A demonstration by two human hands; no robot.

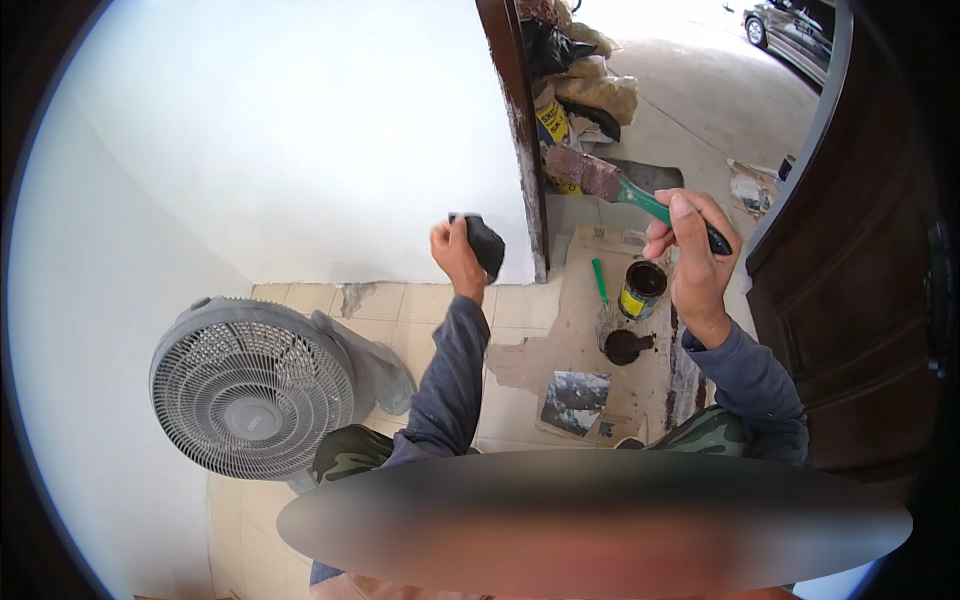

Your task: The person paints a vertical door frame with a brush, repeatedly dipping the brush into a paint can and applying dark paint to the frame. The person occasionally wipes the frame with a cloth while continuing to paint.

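My right hand [690, 250] grips a paintbrush [600, 180] by its green handle, its brown-stained bristles pointing up and left toward the dark wooden door frame [520, 120]. My left hand [455, 255] is closed around a dark rag [485, 243], held up close to the white wall just left of the frame's base. Below the brush, an open small tin of dark stain [641, 289] stands on flattened cardboard [580, 330]. Its lid [625, 346] lies beside it, and a second green-handled tool [599, 282] rests there too.
A grey floor fan [255, 385] stands on the beige tiles at lower left. A dark wooden door [860, 300] hangs open on the right. Bags and sacks [585, 90] are piled outside past the frame, and a parked car [795, 30] sits top right.
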